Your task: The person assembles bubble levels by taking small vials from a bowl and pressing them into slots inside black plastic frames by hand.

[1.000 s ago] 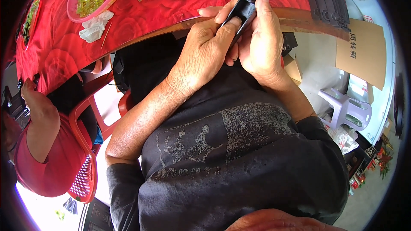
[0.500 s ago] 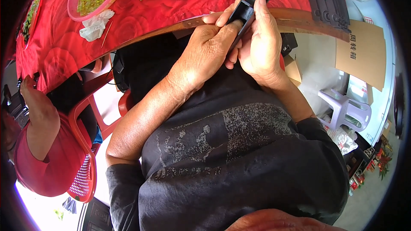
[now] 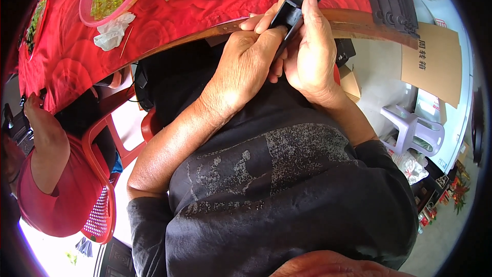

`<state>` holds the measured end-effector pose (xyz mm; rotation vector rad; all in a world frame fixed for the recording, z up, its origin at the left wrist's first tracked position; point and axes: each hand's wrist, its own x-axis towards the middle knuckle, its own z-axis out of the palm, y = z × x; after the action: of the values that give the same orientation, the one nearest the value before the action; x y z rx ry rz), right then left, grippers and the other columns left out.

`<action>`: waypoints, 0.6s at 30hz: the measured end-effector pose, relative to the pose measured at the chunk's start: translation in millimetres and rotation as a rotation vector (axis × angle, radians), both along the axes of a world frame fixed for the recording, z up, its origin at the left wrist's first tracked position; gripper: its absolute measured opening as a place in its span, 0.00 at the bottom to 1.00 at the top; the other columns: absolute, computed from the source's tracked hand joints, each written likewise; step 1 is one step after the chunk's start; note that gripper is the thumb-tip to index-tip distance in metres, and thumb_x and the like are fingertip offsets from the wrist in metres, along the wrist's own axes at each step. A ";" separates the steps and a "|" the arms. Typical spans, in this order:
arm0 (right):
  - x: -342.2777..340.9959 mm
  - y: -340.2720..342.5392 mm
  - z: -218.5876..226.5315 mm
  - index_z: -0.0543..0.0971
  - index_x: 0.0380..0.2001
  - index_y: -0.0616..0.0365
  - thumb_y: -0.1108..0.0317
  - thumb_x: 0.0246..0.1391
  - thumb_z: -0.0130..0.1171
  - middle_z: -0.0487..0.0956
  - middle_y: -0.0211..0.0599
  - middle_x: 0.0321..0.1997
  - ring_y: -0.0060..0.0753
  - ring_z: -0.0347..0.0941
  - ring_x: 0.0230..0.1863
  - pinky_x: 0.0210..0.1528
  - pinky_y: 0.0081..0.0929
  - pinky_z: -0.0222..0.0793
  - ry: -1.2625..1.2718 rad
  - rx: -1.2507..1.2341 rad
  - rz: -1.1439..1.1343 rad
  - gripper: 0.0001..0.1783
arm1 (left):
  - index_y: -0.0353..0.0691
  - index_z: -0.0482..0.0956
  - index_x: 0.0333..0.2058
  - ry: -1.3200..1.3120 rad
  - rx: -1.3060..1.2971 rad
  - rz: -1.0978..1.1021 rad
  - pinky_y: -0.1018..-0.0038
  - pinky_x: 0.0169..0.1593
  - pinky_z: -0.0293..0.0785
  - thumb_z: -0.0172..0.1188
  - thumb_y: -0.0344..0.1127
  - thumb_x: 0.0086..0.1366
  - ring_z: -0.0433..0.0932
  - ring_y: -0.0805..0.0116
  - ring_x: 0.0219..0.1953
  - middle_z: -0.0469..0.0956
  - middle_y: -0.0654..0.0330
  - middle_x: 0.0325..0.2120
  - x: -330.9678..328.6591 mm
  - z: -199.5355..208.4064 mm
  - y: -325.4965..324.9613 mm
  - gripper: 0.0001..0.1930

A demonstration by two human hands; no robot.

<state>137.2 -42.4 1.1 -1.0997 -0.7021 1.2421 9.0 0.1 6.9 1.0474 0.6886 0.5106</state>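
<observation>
Both hands are together above the table's near edge, holding a long black plastic piece with an open channel and a squared hook-like far end. My left hand is closed round its lower part, the thumb pressed at the channel and the fingers partly behind it. My right hand grips it from the right, thumb stretched up along its side near the hooked end. The piece tilts up and to the right. Its lower end is hidden by my hands.
A red cloth with rose patterns covers the table. On it are a pink basket of small yellow clear tubes, a crumpled white bag, a thin stick and black strips. A co-worker sits left; a stool stands right.
My left thumb has drawn back slightly along the channel, baring more of its inside. Both hands keep their hold, and the black piece stays in nearly the same place.
</observation>
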 end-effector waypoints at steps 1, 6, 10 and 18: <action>-0.6 0.1 1.6 0.70 0.47 0.58 0.39 0.72 0.35 0.81 0.47 0.32 0.46 0.82 0.41 0.20 0.24 0.74 -0.024 -0.009 0.000 0.31 | 0.37 0.76 0.57 -0.001 0.000 0.000 0.79 0.26 0.70 0.46 0.38 0.74 0.71 0.78 0.20 0.72 0.64 0.19 0.1 0.8 0.2 0.19; -5.1 -0.4 9.1 0.69 0.48 0.58 0.38 0.72 0.34 0.82 0.49 0.33 0.40 0.82 0.34 0.12 0.20 0.68 -0.029 -0.073 0.037 0.31 | 0.46 0.65 0.69 -0.005 -0.122 0.006 0.79 0.26 0.70 0.43 0.35 0.72 0.70 0.78 0.20 0.71 0.65 0.20 -2.0 5.1 -0.8 0.27; -6.1 -1.5 8.4 0.69 0.49 0.58 0.39 0.72 0.32 0.82 0.50 0.34 0.37 0.82 0.31 0.11 0.20 0.67 -0.063 -0.063 0.013 0.31 | 0.47 0.66 0.69 0.017 -0.106 0.034 0.79 0.26 0.70 0.43 0.35 0.71 0.70 0.78 0.19 0.71 0.65 0.20 -1.2 6.5 -2.6 0.27; -5.9 -5.6 13.4 0.69 0.52 0.56 0.40 0.72 0.30 0.83 0.52 0.36 0.31 0.73 0.16 0.10 0.19 0.64 -0.123 -0.106 0.038 0.31 | 0.47 0.68 0.67 0.028 -0.147 0.032 0.78 0.25 0.70 0.42 0.34 0.69 0.69 0.77 0.18 0.70 0.65 0.20 -0.3 11.4 -2.9 0.27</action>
<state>131.3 -47.9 14.5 -1.2640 -0.7599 1.2633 8.7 -2.8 18.2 0.9088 0.7578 0.4668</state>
